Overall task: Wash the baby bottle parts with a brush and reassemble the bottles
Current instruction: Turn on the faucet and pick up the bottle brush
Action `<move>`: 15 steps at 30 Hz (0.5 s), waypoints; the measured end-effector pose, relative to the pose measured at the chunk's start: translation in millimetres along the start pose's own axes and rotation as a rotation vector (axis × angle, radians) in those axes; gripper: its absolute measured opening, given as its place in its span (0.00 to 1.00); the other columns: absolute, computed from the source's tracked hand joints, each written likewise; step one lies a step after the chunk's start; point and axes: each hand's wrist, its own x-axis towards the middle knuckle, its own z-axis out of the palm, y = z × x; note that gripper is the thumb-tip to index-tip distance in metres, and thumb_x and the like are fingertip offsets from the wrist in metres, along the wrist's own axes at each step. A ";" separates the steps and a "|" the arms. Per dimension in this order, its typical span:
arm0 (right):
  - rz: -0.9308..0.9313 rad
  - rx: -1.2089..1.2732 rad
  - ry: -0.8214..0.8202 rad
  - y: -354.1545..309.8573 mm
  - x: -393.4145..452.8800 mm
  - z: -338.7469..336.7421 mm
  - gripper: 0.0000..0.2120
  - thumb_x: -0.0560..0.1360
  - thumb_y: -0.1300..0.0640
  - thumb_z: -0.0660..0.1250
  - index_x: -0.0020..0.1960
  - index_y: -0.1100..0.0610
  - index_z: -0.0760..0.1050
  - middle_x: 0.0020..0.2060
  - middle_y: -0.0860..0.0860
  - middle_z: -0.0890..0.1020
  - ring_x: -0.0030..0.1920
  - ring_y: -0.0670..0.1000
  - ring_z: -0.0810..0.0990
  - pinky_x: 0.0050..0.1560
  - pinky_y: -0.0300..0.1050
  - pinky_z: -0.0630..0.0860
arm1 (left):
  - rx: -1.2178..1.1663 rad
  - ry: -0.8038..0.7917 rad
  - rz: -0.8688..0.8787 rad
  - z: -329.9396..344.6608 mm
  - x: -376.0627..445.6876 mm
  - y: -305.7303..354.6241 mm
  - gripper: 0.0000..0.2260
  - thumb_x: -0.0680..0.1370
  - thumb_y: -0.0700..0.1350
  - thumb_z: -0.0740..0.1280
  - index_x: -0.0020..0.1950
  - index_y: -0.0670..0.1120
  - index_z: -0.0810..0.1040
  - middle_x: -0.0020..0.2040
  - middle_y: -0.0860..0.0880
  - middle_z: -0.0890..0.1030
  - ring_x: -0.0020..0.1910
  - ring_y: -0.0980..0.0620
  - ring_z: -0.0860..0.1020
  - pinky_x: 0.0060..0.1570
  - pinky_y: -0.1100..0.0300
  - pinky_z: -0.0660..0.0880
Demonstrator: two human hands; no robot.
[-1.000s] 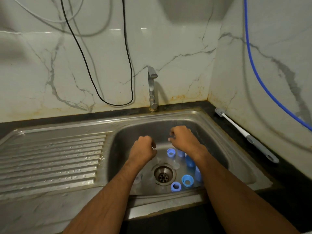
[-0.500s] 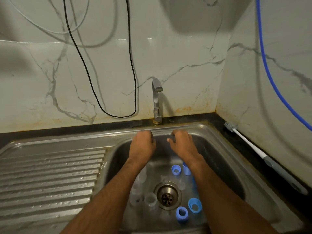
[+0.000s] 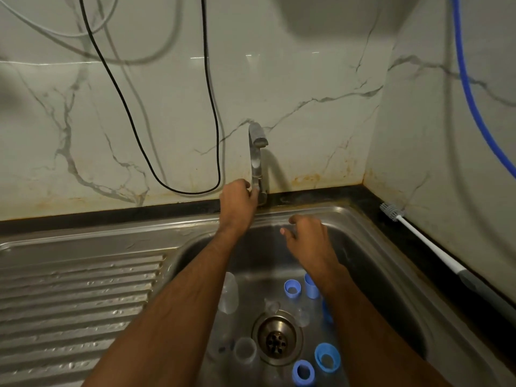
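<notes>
Nearest in the steel sink (image 3: pixel 371 247), around the drain (image 3: pixel 276 338), lie the loose bottle parts. Two blue rings (image 3: pixel 327 358) sit at the near right of the drain, one just beside the other, and a clear bottle (image 3: pixel 245 351) stands open-mouthed at its near left. A second clear bottle (image 3: pixel 229 293) lies farther left against the left forearm. Beyond the drain, a blue collar (image 3: pixel 292 289) and a blue cap (image 3: pixel 311 286) rest on the basin floor, the cap partly hidden by the right wrist. Small clear pieces between them and the drain are too faint to name.

The ribbed draining board (image 3: pixel 78 297) spreads to the left, wet with droplets.

Higher over the basin, the right hand (image 3: pixel 308 236) hovers with fingers relaxed and spread, holding nothing.

At the far rim, the left hand (image 3: pixel 237 203) has its fingers curled round the base of the tap (image 3: pixel 257 160), grasping it.

On the dark counter along the right wall lies the brush (image 3: pixel 435 252), bristles at the far end, well apart from both hands.

A black cable (image 3: pixel 156 169) loops down the marble wall; a blue hose (image 3: pixel 472 96) runs down the right wall.
</notes>
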 end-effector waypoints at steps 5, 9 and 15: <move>-0.013 0.002 0.030 0.6 -1.6 -0.8 0.14 0.82 0.53 0.66 0.65 0.58 0.76 0.57 0.55 0.82 0.56 0.51 0.81 0.53 0.38 0.72 | -0.050 -0.047 0.030 11.2 19.0 1.5 0.10 0.79 0.49 0.70 0.53 0.44 0.84 0.45 0.48 0.85 0.44 0.54 0.82 0.51 0.55 0.82; -0.009 0.014 0.020 0.2 -1.7 -0.2 0.14 0.82 0.53 0.66 0.65 0.58 0.76 0.56 0.55 0.82 0.55 0.51 0.81 0.53 0.38 0.72 | -0.047 -0.080 0.048 14.8 26.2 0.5 0.08 0.80 0.48 0.70 0.49 0.45 0.85 0.39 0.51 0.83 0.39 0.58 0.81 0.47 0.58 0.82; -0.006 0.029 0.002 0.4 -3.1 -1.1 0.15 0.83 0.53 0.65 0.66 0.59 0.75 0.53 0.54 0.82 0.53 0.50 0.80 0.50 0.36 0.69 | -0.042 -0.104 0.022 16.4 31.3 -2.5 0.09 0.79 0.47 0.71 0.42 0.44 0.86 0.33 0.51 0.81 0.35 0.56 0.81 0.46 0.57 0.82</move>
